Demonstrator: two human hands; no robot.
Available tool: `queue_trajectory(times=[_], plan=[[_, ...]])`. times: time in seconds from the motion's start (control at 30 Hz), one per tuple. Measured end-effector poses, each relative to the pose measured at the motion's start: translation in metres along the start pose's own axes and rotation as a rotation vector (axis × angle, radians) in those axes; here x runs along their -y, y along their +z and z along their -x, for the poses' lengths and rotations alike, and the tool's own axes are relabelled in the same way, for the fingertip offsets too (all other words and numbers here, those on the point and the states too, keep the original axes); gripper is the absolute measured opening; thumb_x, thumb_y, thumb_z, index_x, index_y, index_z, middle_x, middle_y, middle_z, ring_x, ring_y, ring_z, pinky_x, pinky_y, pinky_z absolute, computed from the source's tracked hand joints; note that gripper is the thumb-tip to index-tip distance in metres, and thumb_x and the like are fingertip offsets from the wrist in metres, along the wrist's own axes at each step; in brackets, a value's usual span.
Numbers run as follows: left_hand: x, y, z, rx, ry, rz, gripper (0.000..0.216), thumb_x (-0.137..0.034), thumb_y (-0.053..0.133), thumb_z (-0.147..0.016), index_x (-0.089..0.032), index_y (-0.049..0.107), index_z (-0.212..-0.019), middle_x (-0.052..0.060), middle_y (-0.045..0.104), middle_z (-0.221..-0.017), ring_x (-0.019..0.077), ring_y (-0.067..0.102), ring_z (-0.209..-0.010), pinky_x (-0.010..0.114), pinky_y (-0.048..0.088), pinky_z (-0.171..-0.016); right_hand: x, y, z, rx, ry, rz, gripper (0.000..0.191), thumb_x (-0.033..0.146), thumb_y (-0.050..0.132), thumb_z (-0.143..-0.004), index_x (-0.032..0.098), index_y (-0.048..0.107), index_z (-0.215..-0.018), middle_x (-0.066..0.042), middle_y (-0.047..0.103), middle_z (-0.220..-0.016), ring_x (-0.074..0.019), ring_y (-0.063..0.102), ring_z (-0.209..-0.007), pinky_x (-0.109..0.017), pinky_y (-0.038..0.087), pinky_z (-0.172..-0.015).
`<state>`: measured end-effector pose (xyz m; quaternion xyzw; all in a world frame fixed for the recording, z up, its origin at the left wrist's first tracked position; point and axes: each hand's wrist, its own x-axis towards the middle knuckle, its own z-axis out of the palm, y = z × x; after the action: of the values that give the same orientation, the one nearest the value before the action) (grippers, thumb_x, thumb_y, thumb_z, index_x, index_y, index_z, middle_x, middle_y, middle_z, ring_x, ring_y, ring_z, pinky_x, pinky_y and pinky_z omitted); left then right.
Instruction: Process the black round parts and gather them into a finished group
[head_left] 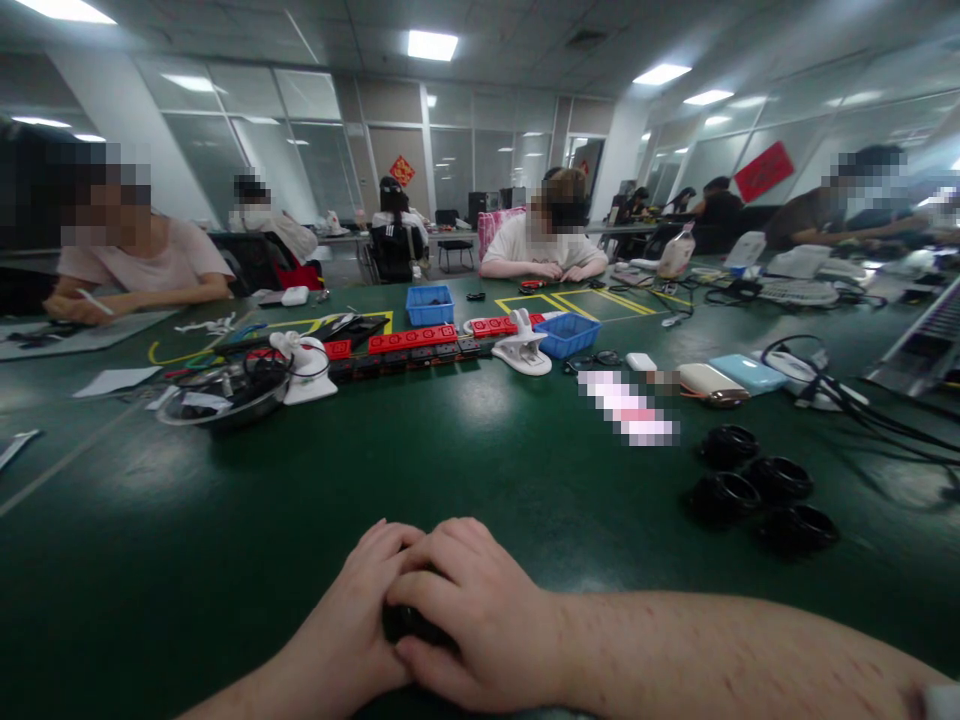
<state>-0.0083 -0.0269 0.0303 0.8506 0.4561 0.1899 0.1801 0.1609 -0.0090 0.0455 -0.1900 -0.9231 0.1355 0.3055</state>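
Left hand (365, 603), right hand (487, 607): together, clasped round one black part (415, 625), mostly covered | location: near side of green worktop (300, 500) | to the right: four round, hollow black pieces (780, 482), clustered

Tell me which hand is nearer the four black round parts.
Right. The right hand is left of the black round parts and closer to the camera; the left hand is farther left, on the right hand's other side.

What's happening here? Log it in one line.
left grip: around mostly hidden black object | right grip: around same object | right side: four round, hollow black pieces | green tabletop
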Motion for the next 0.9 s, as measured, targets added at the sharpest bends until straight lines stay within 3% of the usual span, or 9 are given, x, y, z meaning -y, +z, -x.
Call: queue_trajectory(times=[0.1,0.2,0.33,0.47,0.63,0.8,0.9], plan=[[0.004,-0.003,-0.002,0.039,0.041,0.019,0.05,-0.018,0.059,-0.057,-0.023,0.055,-0.107,0.004,0.059,-0.106,0.0275,0.052,-0.103,0.048,0.029,-0.102,-0.001,0.0,-0.001,-0.058,-0.093,-0.043,0.024,0.024,0.046,-0.075,0.012,0.06,-0.09,-0.008,0.059,-0.093,-0.0179,0.05,-0.089,-0.03,0.041,-0.08],[0.014,-0.002,0.001,0.089,0.078,-0.011,0.067,-0.018,0.06,-0.059,-0.023,0.043,-0.123,0.007,0.052,-0.123,0.0302,0.045,-0.116,0.052,0.021,-0.105,-0.001,-0.001,-0.003,-0.098,-0.2,-0.097,0.027,0.02,0.041,-0.072,0.011,0.06,-0.088,-0.008,0.059,-0.091,-0.0159,0.05,-0.089,-0.027,0.041,-0.085],[0.026,0.004,0.008,0.133,0.067,-0.031,0.076,-0.023,0.061,-0.064,-0.025,0.029,-0.133,0.008,0.042,-0.135,0.0309,0.035,-0.125,0.057,0.014,-0.106,-0.002,0.0,-0.003,0.014,-0.269,-0.083,0.021,0.021,0.048,-0.065,0.012,0.06,-0.079,-0.006,0.059,-0.085,-0.0153,0.05,-0.081,-0.025,0.042,-0.082],[0.024,0.005,0.009,0.138,0.074,-0.052,0.077,-0.023,0.062,-0.064,-0.026,0.03,-0.134,0.007,0.042,-0.135,0.0299,0.036,-0.125,0.057,0.014,-0.106,-0.003,0.002,-0.004,0.128,-0.235,-0.012,0.012,0.022,0.056,-0.063,0.014,0.058,-0.072,-0.005,0.057,-0.082,-0.0159,0.049,-0.079,-0.026,0.042,-0.081],[0.015,0.004,0.008,0.084,0.108,-0.17,0.069,-0.035,0.065,-0.065,-0.026,0.039,-0.128,0.009,0.048,-0.129,0.0337,0.04,-0.12,0.063,0.01,-0.103,-0.002,0.0,-0.005,0.179,-0.231,0.035,0.018,0.029,0.059,-0.068,0.015,0.06,-0.078,-0.005,0.057,-0.085,-0.0172,0.048,-0.084,-0.029,0.04,-0.087],[0.009,0.005,0.01,-0.025,0.02,-0.24,0.041,-0.028,0.058,-0.072,-0.026,0.05,-0.112,0.006,0.057,-0.11,0.0304,0.046,-0.112,0.064,0.013,-0.102,0.0,-0.003,-0.003,0.007,-0.244,-0.035,0.021,0.032,0.051,-0.077,0.014,0.058,-0.084,-0.006,0.058,-0.089,-0.0156,0.049,-0.09,-0.028,0.039,-0.088],[0.004,0.006,0.012,-0.063,0.022,-0.251,0.04,-0.027,0.058,-0.069,-0.024,0.052,-0.108,0.006,0.056,-0.105,0.0299,0.048,-0.107,0.064,0.013,-0.101,0.002,-0.004,-0.001,-0.124,-0.166,-0.041,0.026,0.031,0.04,-0.081,0.013,0.057,-0.083,-0.007,0.059,-0.087,-0.0167,0.05,-0.085,-0.031,0.041,-0.08]])
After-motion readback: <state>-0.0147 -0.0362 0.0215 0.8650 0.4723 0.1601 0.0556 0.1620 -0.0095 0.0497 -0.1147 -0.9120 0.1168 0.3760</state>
